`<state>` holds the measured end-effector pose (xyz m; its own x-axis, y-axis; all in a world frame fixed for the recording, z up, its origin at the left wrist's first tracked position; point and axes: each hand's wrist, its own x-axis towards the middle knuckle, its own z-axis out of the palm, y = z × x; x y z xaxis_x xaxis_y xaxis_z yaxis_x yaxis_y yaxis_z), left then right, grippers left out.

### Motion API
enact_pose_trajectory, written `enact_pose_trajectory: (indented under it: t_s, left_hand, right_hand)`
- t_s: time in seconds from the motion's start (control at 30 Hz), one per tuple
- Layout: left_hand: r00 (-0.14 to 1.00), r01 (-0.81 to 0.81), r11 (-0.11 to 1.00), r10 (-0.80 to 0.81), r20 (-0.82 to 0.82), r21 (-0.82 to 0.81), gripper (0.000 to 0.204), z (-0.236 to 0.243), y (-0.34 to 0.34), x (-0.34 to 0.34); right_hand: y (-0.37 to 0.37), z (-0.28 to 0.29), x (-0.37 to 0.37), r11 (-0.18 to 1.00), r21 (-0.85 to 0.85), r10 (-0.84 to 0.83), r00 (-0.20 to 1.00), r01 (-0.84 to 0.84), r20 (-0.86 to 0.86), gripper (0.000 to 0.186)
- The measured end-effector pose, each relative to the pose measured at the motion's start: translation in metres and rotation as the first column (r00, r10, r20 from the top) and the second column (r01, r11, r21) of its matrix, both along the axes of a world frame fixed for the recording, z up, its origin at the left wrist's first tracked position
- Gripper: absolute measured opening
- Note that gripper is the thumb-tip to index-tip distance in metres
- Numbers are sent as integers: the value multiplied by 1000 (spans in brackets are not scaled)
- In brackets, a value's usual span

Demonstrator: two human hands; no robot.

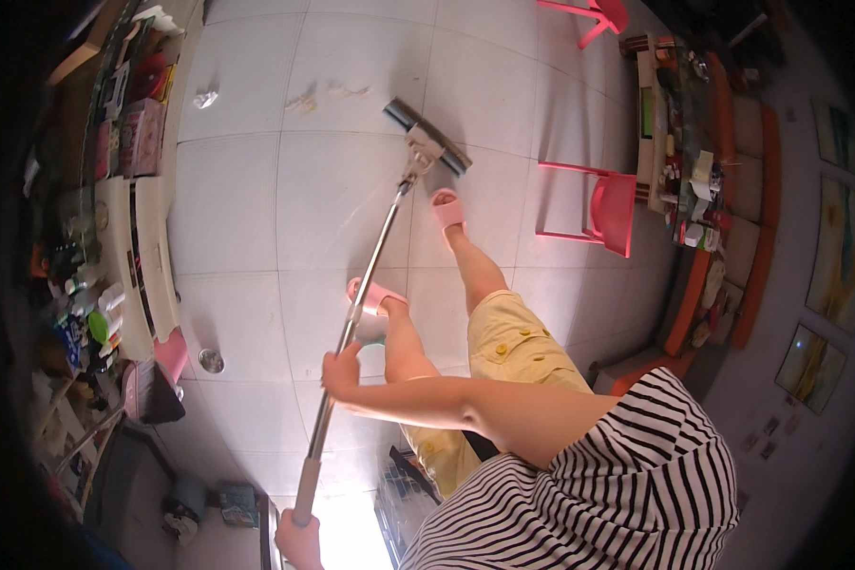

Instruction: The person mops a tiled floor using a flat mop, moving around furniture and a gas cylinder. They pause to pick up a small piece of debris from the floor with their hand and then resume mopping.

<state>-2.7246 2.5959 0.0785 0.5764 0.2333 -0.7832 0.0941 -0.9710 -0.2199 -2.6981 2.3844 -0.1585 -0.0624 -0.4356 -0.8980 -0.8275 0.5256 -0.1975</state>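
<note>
Two hands on my feed: right hand (pixel 340 372) wrapped round the steel pole (pixel 381 242) of one mop; left hand (pixel 299 540) closed on its grip (pixel 306 489). One mop head (pixel 427 140), beyond the pink slippers (pixel 448 211), at the tiled floor (pixel 228 190); contact I cannot confirm. Outlying: pale smears (pixel 353 92), one crumpled white scrap (pixel 205 98), both uncleared. Mopping, I judge, partway; finished tiles indistinguishable from untouched.

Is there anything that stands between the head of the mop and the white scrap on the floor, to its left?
Nothing visible stands in the way: between the mop head and the white scrap there are only floor tiles with some brownish marks. The red chair is on the other side, to the right.
</note>
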Motion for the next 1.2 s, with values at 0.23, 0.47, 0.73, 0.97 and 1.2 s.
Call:
enact_pose_trajectory:
  t_s: [0.23, 0.47, 0.73, 0.97, 1.2]
  left_hand:
    - [988, -97, 979, 117, 104, -181, 23, 16, 2, 21]
    - [981, 172, 897, -118, 155, -407, 22, -61, -133, 84]
    - [938, 291, 887, -191, 288, -359, 24, -31, -180, 162]
    - [938, -10, 1000, 14, 346, -14, 27, 89, -48, 148]
    - [925, -213, 975, 221, 309, -60, 28, 129, 2, 120]
  right_hand:
    - [-16, 15, -7, 938, 291, -260, 937, 189, 232, 35]
    - [-201, 11, 19, 940, 22, 297, 846, -341, 443, 13]
    - [-223, -25, 65, 857, 435, -407, 880, 276, 244, 13]
    - [-36, 36, 79, 706, 694, -390, 897, 145, 209, 31]
    - [0, 96, 101, 722, 691, -215, 944, -20, 252, 25]
